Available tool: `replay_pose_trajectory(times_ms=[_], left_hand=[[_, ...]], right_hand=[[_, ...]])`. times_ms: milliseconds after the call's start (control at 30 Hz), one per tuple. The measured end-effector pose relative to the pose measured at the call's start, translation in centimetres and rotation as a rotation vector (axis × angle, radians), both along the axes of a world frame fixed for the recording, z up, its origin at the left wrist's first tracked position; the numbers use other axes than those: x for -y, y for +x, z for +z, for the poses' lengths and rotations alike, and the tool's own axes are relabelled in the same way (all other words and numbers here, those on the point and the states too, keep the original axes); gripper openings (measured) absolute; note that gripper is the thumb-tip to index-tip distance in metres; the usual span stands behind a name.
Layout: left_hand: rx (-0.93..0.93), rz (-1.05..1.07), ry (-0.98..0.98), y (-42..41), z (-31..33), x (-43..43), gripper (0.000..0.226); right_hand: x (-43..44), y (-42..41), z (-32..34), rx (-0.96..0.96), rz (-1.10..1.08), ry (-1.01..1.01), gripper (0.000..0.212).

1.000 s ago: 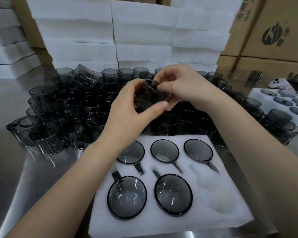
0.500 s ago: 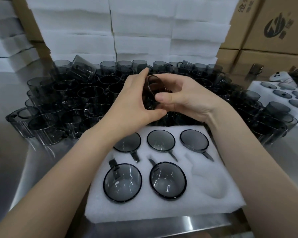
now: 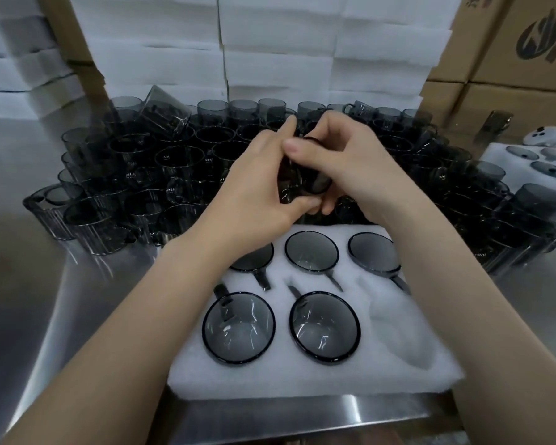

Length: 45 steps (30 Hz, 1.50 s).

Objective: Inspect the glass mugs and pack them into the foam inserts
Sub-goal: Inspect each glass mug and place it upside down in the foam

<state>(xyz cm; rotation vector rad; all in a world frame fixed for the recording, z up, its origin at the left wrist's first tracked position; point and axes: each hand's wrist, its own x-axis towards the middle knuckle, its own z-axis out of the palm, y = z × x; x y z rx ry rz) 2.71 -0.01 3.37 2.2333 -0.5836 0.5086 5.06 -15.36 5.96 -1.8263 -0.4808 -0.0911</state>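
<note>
1. The table (image 3: 26,300) before me is brushed steel, its surface showing soft, blurred reflections and a bright streak of light at the near edge.
2. Stacked white foam slabs (image 3: 276,43) wall off the far side, with more at my far left.
3. Brown cardboard boxes (image 3: 514,91) with a dark logo pile up at my right.

I see only dark sliver of held mug (image 3: 305,176), rest buried between left hand (image 3: 254,194) and right hand (image 3: 347,168); can't make out its handle. Back-left mug (image 3: 254,263) in foam insert (image 3: 302,377) half covered by left wrist. Right forearm (image 3: 463,300) hides insert's right edge. Lettering on loose mugs (image 3: 142,162) too small for me to read. Second insert (image 3: 503,154) and boxes (image 3: 527,30) cut off at right edge. White thing (image 3: 543,139) near second insert: can't tell what.
</note>
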Motion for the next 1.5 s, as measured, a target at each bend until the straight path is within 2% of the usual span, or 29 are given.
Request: replay_pose_trajectory(times_ms=[67,167,267,400,467,633,767,900,1033,1167,1300,1400,1500], left_hand=[[0.054,0.004,-0.009,-0.1,0.1,0.1,0.082],[0.056,0.01,-0.058,-0.3,0.1,0.3,0.082],[0.012,-0.001,-0.197,-0.6,0.2,0.2,0.079],[0.0,0.006,-0.41,-0.9,0.4,-0.1,0.058],[-0.008,0.024,-0.452,-0.8,0.4,-0.3,0.052],[0.017,0.06,-0.34,-0.7,0.2,-0.2,0.054],[0.09,0.07,-0.18,-0.6,-0.1,0.0,0.056],[0.113,0.054,-0.142,-0.4,-0.1,0.4,0.058],[0.109,0.045,-0.192,-0.2,0.0,0.4,0.062],[0.065,0.063,-0.326,0.0,0.0,0.1,0.061],[0.036,0.071,-0.458,0.2,0.0,-0.2,0.056],[-0.001,0.071,-0.445,0.1,0.0,-0.2,0.056],[0.002,0.071,-0.338,0.1,-0.2,-0.1,0.069]], right_hand=[[0.0,0.2,-0.2,-0.008,-0.018,0.092,0.032],[0.5,0.2,-0.4,-0.11,0.047,0.227,0.027],[1.0,0.2,-0.5,-0.24,0.174,0.351,0.017],[1.7,0.1,-0.6,-0.32,0.408,0.448,0.038],[1.7,-0.1,-0.8,-0.305,0.461,0.452,0.045],[1.0,0.1,-1.1,-0.179,0.269,0.31,0.037],[0.0,0.0,-1.4,-0.038,0.046,0.118,0.045],[-0.4,0.5,-1.4,0.001,-0.066,0.148,0.04],[-0.1,1.0,-1.4,-0.072,-0.009,0.282,0.029],[0.6,1.0,-1.2,-0.26,0.205,0.411,0.016],[1.1,0.9,-1.3,-0.295,0.43,0.446,0.046],[0.8,0.8,-1.4,-0.236,0.353,0.401,0.042],[0.4,0.7,-1.5,-0.188,0.23,0.366,0.036]])
